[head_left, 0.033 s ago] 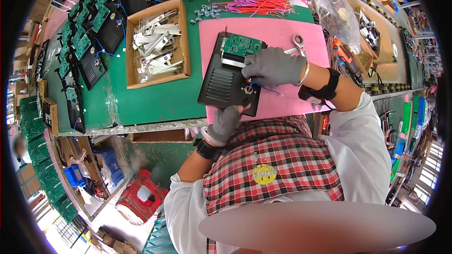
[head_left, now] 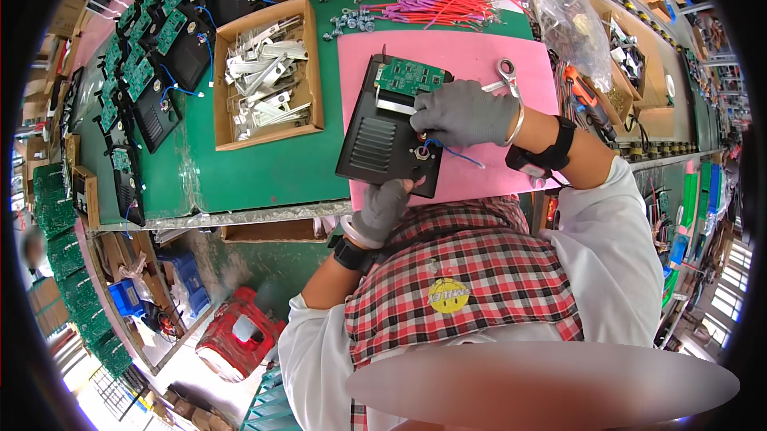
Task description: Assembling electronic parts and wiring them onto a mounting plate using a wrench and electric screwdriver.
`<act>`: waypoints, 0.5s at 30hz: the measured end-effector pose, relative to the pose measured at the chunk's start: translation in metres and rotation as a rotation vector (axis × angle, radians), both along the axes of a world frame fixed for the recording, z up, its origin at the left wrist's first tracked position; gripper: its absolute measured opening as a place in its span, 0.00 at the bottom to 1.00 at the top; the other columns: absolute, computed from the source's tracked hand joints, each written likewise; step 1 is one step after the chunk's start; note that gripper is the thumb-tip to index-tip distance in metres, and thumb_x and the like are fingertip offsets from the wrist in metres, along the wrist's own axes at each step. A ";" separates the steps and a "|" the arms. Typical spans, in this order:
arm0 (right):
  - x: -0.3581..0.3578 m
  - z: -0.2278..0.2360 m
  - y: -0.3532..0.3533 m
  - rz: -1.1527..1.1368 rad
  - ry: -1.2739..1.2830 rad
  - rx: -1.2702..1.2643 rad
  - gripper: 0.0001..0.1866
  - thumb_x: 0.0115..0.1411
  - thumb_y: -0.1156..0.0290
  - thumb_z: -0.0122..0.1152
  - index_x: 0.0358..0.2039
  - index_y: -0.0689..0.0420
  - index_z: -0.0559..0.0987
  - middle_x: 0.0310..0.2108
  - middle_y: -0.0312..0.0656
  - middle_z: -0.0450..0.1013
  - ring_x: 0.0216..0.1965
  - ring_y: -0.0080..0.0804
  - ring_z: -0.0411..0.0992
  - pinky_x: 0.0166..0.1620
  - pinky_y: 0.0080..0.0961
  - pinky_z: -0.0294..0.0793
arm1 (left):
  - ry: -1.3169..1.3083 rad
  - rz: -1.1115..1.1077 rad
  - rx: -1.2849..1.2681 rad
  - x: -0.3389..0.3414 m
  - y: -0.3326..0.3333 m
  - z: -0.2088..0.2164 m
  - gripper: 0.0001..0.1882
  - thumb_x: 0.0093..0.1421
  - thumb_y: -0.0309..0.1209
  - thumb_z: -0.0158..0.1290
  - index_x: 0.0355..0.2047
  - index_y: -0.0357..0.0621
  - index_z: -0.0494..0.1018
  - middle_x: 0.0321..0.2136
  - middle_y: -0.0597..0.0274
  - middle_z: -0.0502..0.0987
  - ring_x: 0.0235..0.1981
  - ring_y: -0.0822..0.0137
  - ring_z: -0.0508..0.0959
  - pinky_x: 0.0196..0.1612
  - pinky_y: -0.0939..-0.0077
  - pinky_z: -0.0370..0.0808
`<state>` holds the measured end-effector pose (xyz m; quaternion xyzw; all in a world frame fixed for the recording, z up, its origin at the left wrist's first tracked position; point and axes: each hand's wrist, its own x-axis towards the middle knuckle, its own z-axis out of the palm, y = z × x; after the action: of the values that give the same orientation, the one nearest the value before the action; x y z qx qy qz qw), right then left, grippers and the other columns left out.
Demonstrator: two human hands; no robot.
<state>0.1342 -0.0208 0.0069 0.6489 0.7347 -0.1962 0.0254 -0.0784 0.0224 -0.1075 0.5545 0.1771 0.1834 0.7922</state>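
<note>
A black vented metal panel (head_left: 372, 143) lies tilted on the pink mat (head_left: 471, 55). It carries a green circuit board (head_left: 409, 77) at its far end and a silver bracket strip (head_left: 395, 105) below the board. My left hand (head_left: 382, 209), in a grey glove, grips the panel's near edge, thumb on top. Gloved too, my right hand (head_left: 465, 114) is closed over the panel's right side at the strip's end; its fingertips and anything in them are hidden. A blue wire (head_left: 454, 151) trails from a round fitting (head_left: 422, 153). Close to my right wrist is a ring spanner (head_left: 506, 71).
To the left stands a cardboard box of metal brackets (head_left: 268, 79); beyond it, several similar black panels with boards (head_left: 164, 55). Red and purple cables (head_left: 447, 1) and small bolts (head_left: 351, 22) lie at the back. An orange-handled tool (head_left: 582, 91) and plastic bag (head_left: 571, 19) are at right.
The free end of the blue wire has dipped slightly to the right. Both hands and the panel keep their places.
</note>
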 end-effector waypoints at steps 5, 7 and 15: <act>0.001 0.005 0.001 -0.037 0.017 -0.028 0.09 0.46 0.63 0.59 0.30 0.46 0.73 0.33 0.35 0.69 0.29 0.38 0.71 0.25 0.36 0.70 | 0.023 -0.067 -0.218 0.001 0.002 0.008 0.20 0.52 0.35 0.49 0.43 0.36 0.69 0.39 0.62 0.72 0.39 0.71 0.71 0.41 0.77 0.68; 0.001 0.003 -0.001 -0.057 0.062 -0.034 0.10 0.46 0.63 0.60 0.30 0.46 0.73 0.33 0.35 0.69 0.29 0.38 0.71 0.25 0.35 0.70 | -0.026 -0.036 -0.179 0.003 -0.001 0.002 0.20 0.52 0.35 0.49 0.42 0.36 0.70 0.39 0.62 0.72 0.39 0.71 0.71 0.41 0.78 0.68; -0.001 0.008 0.000 -0.053 0.023 -0.043 0.10 0.47 0.64 0.59 0.32 0.47 0.73 0.33 0.36 0.69 0.30 0.38 0.71 0.27 0.36 0.71 | 0.060 -0.030 -0.001 -0.002 0.001 -0.001 0.19 0.51 0.36 0.52 0.40 0.36 0.71 0.39 0.62 0.72 0.41 0.68 0.71 0.46 0.76 0.66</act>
<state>0.1329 -0.0213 0.0151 0.6650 0.7132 -0.2201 0.0257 -0.0808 0.0239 -0.1082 0.5620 0.1928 0.1548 0.7893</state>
